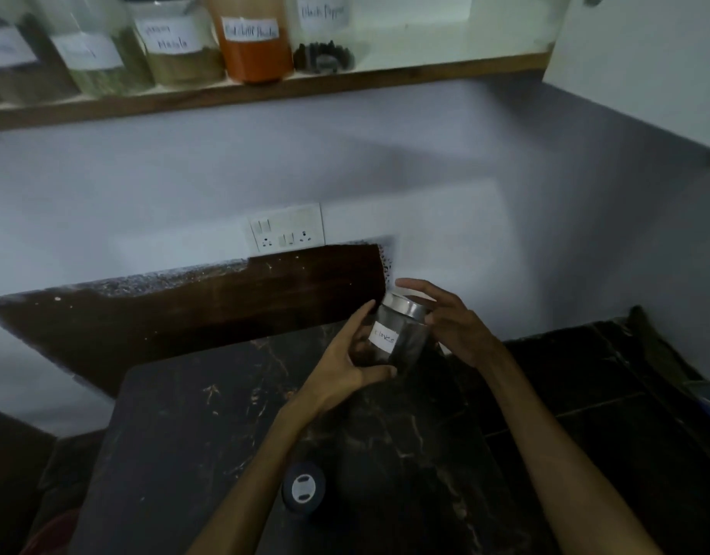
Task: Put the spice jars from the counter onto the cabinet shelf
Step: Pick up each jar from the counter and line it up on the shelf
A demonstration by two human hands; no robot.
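A dim kitchen corner: dark marbled counter [405, 454] is running below a pale wall carrying a switch-and-socket plate [286, 228]. Cabinet shelf [265, 88] is holding a row of labelled jars: garam masala jar [177, 50] with olive-brown powder, red chilli jar [251, 38] filled with orange-red powder, black pepper jar [325, 38] with a low layer of peppercorns; two jars further left are blurring out. Cloves jar [397, 338], glass with steel lid and dark contents, is sitting tilted over the counter's far edge. Left hand [345, 362] is gripping its body, thumb curling beneath. Right hand [449, 318] is touching the lid, fingers spread. A round dark lid-like object [304, 488] is lying nearer.
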